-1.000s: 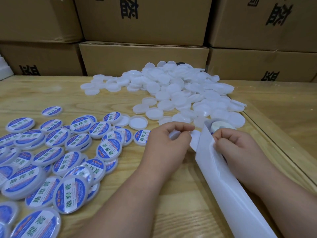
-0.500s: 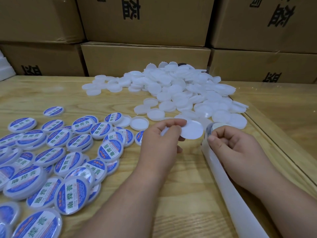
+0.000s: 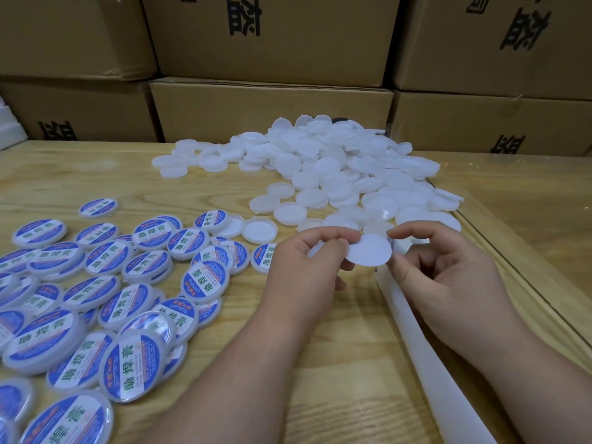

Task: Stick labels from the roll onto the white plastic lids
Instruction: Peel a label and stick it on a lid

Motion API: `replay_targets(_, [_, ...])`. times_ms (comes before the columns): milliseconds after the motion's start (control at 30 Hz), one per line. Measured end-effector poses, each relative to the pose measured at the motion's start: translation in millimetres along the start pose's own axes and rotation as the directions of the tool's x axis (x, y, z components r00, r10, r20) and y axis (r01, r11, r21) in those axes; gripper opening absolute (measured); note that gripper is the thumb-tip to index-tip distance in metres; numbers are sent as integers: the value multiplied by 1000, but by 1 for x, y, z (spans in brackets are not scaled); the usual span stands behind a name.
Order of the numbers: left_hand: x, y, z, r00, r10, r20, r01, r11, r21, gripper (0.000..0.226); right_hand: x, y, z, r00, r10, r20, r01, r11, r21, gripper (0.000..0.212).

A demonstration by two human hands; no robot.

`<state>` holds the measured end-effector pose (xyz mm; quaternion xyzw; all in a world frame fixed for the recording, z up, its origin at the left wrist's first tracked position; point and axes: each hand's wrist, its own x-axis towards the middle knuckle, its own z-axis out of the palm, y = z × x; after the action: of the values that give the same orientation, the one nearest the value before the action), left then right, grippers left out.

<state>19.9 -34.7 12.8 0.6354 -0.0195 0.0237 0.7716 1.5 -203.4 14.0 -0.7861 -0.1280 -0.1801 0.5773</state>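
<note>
My left hand (image 3: 307, 270) pinches the left edge of a round white label (image 3: 368, 254), blank side up, just above the table. Something white, perhaps a lid, shows under its fingers. My right hand (image 3: 448, 277) is curled, with thumb and forefinger closed at the label's right edge. The white backing strip (image 3: 432, 363) from the roll runs from under my right hand toward the lower right. The roll itself is hidden behind my right hand. A heap of plain white lids (image 3: 336, 174) lies just beyond both hands.
Several lids with blue labels (image 3: 128, 283) are spread over the left of the wooden table (image 3: 336, 379). Stacked cardboard boxes (image 3: 272, 107) wall off the back. A glass-edged seam (image 3: 512, 270) runs down the table on the right.
The label came off the backing strip in my left hand and rose slightly. My right hand left the strip's end and moved up to the label's right edge.
</note>
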Motion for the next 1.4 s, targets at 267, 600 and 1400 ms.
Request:
replay_targets(267, [0, 1, -1, 1000, -19, 23, 19, 1000, 4, 25, -1, 0, 2, 998, -65, -27, 63, 996, -68, 24])
replay_targets(600, [0, 6, -4, 997, -12, 82, 24, 989, -149, 34, -3, -7, 3, 1000, 5, -21, -6, 1000, -11, 17])
replay_targets(1400, [4, -1, 5, 950, -174, 260, 274, 864, -422, 35, 3, -11, 5, 882, 406, 238, -453, 871, 193, 31])
